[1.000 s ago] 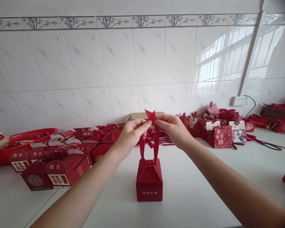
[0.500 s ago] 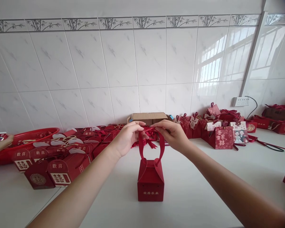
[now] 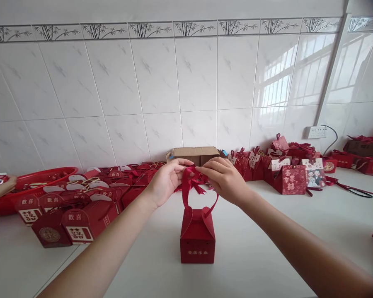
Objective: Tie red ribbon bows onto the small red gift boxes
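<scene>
While the small red cardboard box (image 3: 197, 240) is standing upright on the white table (image 3: 251, 256), the left hand (image 3: 166, 182) and right hand (image 3: 226, 178) are pinching its glossy red ribbon (image 3: 185, 188) above it.

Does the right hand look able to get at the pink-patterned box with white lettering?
Probably yes: the patterned box stands off to the right of the right hand, its front unblocked. The hand would likely have to let go of the red ribbon first.

Red box (image 3: 197, 244) upright on table (image 3: 251, 248), ribbon (image 3: 185, 188) raised
</scene>
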`<action>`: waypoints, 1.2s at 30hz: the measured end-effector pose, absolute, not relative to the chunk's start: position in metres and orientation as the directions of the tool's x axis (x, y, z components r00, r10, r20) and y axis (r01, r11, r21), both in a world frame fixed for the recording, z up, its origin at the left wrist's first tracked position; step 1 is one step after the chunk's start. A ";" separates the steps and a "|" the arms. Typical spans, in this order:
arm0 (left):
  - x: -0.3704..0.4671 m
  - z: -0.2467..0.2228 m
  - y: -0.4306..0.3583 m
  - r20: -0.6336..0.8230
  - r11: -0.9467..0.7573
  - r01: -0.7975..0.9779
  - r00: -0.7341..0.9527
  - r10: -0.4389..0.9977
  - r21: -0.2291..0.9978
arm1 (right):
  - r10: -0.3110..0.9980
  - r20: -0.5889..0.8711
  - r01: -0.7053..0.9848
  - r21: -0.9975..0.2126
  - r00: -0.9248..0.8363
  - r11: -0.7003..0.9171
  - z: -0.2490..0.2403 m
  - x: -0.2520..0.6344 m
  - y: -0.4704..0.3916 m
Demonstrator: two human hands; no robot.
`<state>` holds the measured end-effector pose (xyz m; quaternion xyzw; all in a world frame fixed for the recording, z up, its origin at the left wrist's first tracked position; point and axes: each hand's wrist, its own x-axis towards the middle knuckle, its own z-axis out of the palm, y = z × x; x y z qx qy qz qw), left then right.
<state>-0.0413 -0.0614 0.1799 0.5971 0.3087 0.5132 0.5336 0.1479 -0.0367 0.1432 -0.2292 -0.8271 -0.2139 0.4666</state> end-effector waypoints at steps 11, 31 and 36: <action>-0.090 0.149 -0.077 0.793 -0.549 0.690 -0.059 0.607 0.472 | 0.709 0.705 0.616 -0.565 0.015 0.549 0.098 0.186 -0.071; -0.073 0.063 -0.075 0.267 -0.317 0.485 0.173 0.948 0.815 | 0.790 0.510 0.529 -0.591 -0.341 0.610 0.053 0.157 -0.084; -0.061 0.056 -0.074 0.257 -0.325 0.442 0.207 0.944 0.836 | 0.802 0.490 0.545 -0.592 -0.341 0.594 0.040 0.144 -0.076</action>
